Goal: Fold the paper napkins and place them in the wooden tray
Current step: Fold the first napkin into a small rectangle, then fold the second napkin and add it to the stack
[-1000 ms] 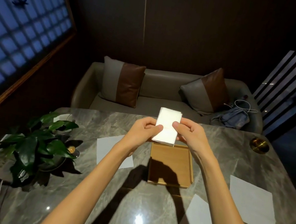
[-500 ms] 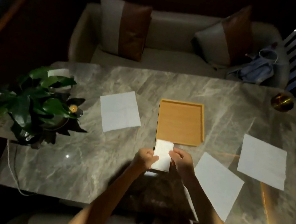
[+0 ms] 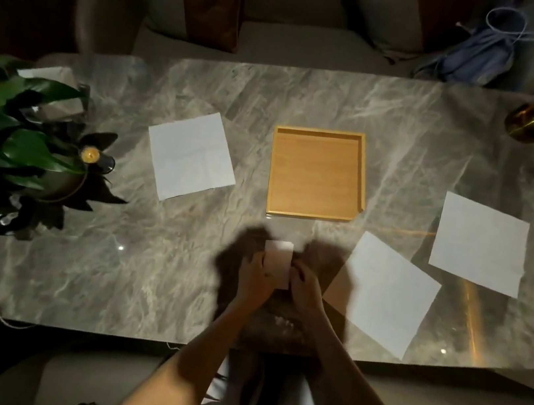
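The marble bench (image 3: 178,275) fills the frame, with three flat napkins spread within reach: left of centre (image 3: 191,155), lower right (image 3: 385,291), far right (image 3: 480,243). The wooden tray (image 3: 324,134) is kept central and bare. Below it, a folded napkin (image 3: 278,259) is pinched between left hand (image 3: 256,278) and right hand (image 3: 303,286), likely for creasing.

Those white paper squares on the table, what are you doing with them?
A person is folding paper napkins to put in the wooden tray. Both hands, the left hand and the right hand, hold one folded napkin just above the near edge of the table. The tray sits a little farther back and has nothing in it yet. Three open napkins lie flat: one to its left and two to its right.
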The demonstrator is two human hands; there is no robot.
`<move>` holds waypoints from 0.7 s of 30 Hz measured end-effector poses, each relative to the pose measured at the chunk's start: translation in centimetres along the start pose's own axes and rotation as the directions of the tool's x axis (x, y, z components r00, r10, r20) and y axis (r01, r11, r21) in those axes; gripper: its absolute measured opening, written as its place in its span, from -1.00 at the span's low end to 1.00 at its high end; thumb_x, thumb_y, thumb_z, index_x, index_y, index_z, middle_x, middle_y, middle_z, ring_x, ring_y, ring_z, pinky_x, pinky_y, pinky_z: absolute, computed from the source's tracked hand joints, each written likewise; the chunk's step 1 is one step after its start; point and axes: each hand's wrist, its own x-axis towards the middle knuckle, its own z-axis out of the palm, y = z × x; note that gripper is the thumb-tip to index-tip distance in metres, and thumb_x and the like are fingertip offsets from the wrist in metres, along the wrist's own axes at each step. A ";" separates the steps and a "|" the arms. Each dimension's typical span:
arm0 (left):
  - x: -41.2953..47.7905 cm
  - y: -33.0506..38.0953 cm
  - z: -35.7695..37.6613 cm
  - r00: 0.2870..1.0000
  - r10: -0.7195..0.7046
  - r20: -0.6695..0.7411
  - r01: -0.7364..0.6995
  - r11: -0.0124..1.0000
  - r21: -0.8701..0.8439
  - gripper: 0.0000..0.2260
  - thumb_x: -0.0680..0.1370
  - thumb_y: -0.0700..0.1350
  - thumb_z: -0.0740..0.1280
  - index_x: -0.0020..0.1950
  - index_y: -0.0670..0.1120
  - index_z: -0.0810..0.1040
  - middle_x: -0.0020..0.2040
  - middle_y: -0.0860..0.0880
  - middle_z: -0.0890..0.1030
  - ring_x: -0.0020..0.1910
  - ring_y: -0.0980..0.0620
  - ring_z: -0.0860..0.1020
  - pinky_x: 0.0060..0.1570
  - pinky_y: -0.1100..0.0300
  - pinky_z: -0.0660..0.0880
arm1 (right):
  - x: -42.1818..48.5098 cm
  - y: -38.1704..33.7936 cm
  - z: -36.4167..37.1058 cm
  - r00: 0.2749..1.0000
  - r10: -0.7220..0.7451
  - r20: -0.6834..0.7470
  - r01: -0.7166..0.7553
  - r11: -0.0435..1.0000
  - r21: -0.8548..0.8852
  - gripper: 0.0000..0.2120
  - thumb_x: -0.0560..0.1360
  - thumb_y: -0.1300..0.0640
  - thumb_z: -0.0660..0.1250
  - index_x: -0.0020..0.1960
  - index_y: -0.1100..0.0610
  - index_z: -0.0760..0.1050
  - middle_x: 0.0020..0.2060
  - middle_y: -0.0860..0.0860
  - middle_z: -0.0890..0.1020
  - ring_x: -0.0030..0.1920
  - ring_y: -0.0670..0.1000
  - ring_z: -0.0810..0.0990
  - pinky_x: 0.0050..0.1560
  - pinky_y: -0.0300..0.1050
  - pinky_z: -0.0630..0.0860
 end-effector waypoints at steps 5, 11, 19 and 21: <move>-0.5 0.8 0.4 0.992 -0.005 -0.128 0.037 0.967 0.252 -0.51 0.59 -0.16 0.26 0.53 -0.08 0.29 0.38 -0.20 0.39 0.34 -0.20 0.37 0.36 -0.07 0.36 | -0.7 0.1 -2.8 0.995 -0.040 -0.093 0.044 0.998 0.042 -0.79 0.64 0.19 0.21 0.15 0.15 0.60 0.03 0.05 0.66 0.02 0.02 0.62 0.14 0.11 0.59; -1.5 7.7 6.7 0.968 0.243 -0.058 -0.204 0.903 0.379 -0.73 0.68 -0.09 0.17 0.32 -0.14 0.49 0.31 -0.15 0.54 0.29 -0.13 0.47 0.27 -0.01 0.42 | -1.4 4.2 -14.6 0.776 0.150 -0.613 -0.209 0.977 -0.026 -0.76 0.59 0.27 0.25 0.22 0.27 0.55 0.10 0.22 0.64 0.12 0.23 0.62 0.05 0.00 0.54; -2.5 11.9 14.5 1.000 -0.010 -0.028 0.020 0.905 0.424 -0.70 0.64 -0.04 0.24 0.32 -0.15 0.45 0.27 -0.15 0.54 0.26 -0.15 0.50 0.24 0.03 0.42 | -1.2 9.5 -21.5 0.847 0.268 -0.458 -0.425 0.860 -0.284 -0.69 0.59 0.03 0.30 0.19 0.25 0.49 0.15 0.24 0.57 0.18 0.27 0.57 0.13 0.10 0.48; -2.8 12.5 14.7 0.999 -0.018 -0.032 0.030 0.914 0.404 -0.76 0.63 -0.08 0.24 0.22 -0.17 0.52 0.21 -0.17 0.56 0.23 -0.16 0.50 0.22 0.06 0.37 | -1.1 9.3 -22.6 0.908 0.228 -0.350 -0.327 0.910 -0.254 -0.75 0.60 0.04 0.29 0.10 0.23 0.52 0.03 0.18 0.62 0.12 0.25 0.60 0.08 0.09 0.54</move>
